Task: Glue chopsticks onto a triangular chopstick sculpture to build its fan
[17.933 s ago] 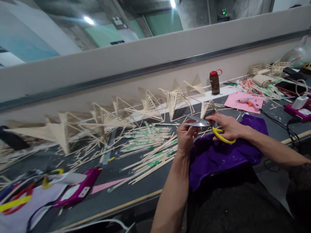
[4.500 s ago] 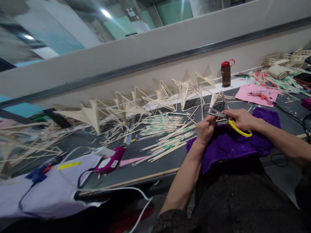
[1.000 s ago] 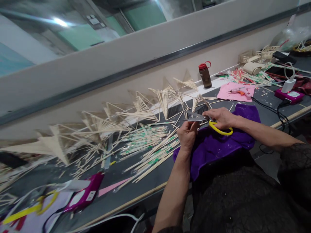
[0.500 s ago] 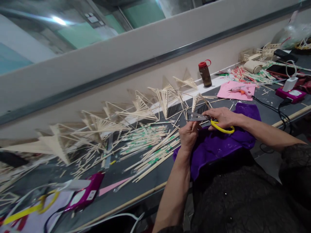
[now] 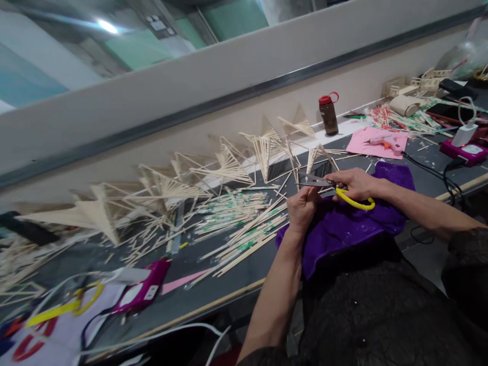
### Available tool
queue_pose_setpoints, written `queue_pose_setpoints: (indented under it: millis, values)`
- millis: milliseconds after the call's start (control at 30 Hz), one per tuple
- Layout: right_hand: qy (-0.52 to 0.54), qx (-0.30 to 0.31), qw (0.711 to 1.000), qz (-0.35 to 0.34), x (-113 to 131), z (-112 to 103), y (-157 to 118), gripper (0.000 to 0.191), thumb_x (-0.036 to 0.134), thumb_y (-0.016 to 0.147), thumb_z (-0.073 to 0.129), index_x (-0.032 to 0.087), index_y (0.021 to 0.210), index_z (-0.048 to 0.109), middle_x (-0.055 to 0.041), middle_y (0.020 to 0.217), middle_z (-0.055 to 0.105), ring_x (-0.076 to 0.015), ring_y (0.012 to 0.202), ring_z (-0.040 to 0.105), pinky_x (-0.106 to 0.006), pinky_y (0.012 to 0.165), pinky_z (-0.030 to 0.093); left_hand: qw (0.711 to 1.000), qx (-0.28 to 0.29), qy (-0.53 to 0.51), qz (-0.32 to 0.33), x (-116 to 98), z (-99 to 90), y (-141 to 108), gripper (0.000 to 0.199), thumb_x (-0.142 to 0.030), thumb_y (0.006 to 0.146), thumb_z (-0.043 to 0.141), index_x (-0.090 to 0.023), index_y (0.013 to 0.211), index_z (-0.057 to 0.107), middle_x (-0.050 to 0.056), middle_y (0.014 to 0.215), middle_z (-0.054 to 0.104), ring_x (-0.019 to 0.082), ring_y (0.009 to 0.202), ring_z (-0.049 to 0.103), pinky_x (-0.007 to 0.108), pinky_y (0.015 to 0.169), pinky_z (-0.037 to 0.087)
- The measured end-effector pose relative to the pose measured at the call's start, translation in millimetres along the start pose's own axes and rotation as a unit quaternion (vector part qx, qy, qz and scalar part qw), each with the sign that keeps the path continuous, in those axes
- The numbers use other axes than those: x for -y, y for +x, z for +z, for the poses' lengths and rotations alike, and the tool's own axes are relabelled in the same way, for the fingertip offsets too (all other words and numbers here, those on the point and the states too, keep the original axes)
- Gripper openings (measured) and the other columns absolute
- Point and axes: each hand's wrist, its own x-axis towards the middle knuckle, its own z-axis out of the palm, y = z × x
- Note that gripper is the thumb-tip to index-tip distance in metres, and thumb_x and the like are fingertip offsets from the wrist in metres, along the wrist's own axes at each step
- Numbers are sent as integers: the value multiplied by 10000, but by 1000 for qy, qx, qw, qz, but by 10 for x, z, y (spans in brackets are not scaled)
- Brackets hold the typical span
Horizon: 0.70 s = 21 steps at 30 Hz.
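Right hand (image 5: pixel 353 184) and left hand (image 5: pixel 302 209) are being held close together above a purple cloth (image 5: pixel 343 229), which is being spread over the lap at the edge of the table (image 5: pixel 217 288). Scissors (image 5: pixel 338 192) are being gripped by the right hand, its fingers being wrapped about the handles, and one yellow loop is being shown below the palm. The scissors are being pointed toward the left hand and are thus lying between the two hands, their blades being held slightly parted just over the left fingertips. The left hand is being held narrow, thumb and fingers being closed in; whether anything is being pinched there cannot be told, the tips being partly covered by the blades.

Green-marked wrapped sticks (image 5: pixel 236 206) are being laid out on the table, near the left hand on its outer side, with bare sticks lying among them. Beyond the hands, a row of stick structures (image 5: pixel 263 155) is being lined up along the wall (image 5: pixel 152 117). A brown bottle (image 5: pixel 328 117) with a red cap is being stood upright near the end of that row. Past the right hand, a pink glue gun (image 5: pixel 391 144) is being rested on a pink sheet (image 5: pixel 356 143), while a magenta box (image 5: pixel 467 151) is being placed farther right.
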Motion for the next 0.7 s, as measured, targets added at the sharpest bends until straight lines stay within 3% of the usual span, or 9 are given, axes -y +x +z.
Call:
queue_pose_setpoints:
  millis: [133, 300, 700]
  values:
    - [-24, 5, 1000, 3, 30, -5, -6, 400, 301, 804, 594, 226, 1197, 598, -38, 953, 684, -177, 778, 593, -267, 680, 397, 1000, 4, -2, -14, -6, 5, 1, 420, -502, 907, 482, -193, 703, 681, -2, 554, 659, 111, 499, 587, 199, 497, 395]
    - [-42, 10, 999, 14, 52, -6, -4, 390, 248, 783, 558, 212, 1167, 612, -34, 874, 669, -163, 715, 565, -251, 647, 368, 1000, 9, -17, -17, -29, 6, 11, 412, -499, 901, 485, -185, 720, 681, 5, 569, 665, 112, 500, 584, 203, 508, 404]
    - [-38, -32, 999, -11, -119, 112, -15, 443, 264, 750, 568, 211, 1189, 604, -38, 930, 707, -176, 740, 624, -253, 652, 405, 1000, 5, -25, 7, -27, 65, -2, 340, -411, 917, 502, -189, 718, 664, -8, 590, 664, 112, 534, 589, 211, 592, 440]
